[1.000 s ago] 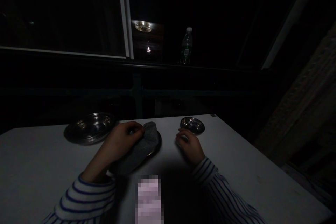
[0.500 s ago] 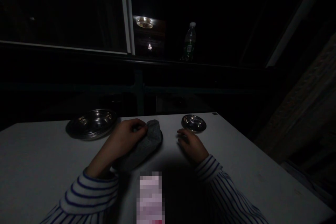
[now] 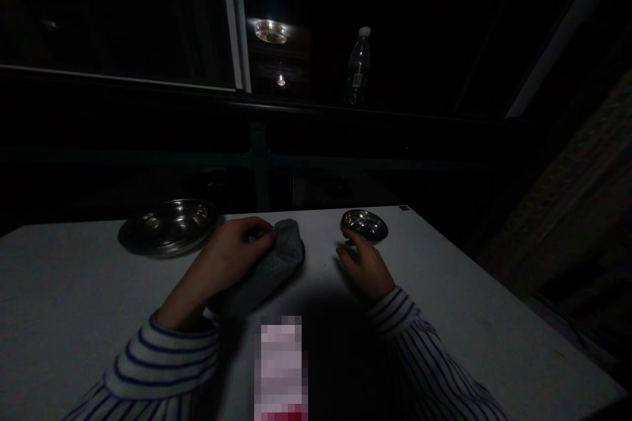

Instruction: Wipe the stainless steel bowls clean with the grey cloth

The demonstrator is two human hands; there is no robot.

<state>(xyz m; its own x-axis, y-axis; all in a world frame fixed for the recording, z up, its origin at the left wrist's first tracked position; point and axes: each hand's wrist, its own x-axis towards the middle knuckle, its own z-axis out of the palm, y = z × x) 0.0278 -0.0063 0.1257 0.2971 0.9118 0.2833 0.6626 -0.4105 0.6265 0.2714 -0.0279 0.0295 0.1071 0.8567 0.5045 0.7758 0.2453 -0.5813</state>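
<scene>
Pinched between the thumb and fingers of my left hand (image 3: 234, 253) is the edge of a grey cloth (image 3: 274, 270). The cloth lies on the white table, partly hidden by that hand; a dark curved edge shows at its right side. My right hand (image 3: 365, 266) is apart from the cloth, fingers parted, with nothing visible in it. Its fingertips are just in front of a small shiny metal dish (image 3: 370, 223), seeming to overlap the near rim; contact I cannot tell. Left of my left hand stand nested wide metal bowls or plates (image 3: 170, 230).
The white table (image 3: 454, 289) ends at a far edge just behind the dishes. Beyond it, a plastic bottle (image 3: 358, 69) with a white cap stands on a dark window ledge. A curtain (image 3: 567, 197) hangs at the right. A pixelated patch covers the front centre.
My right hand has moved slightly forward, closer to the small dish, with its fingers more outstretched. My left hand keeps its pinch on the cloth. The whole view has shifted slightly.
</scene>
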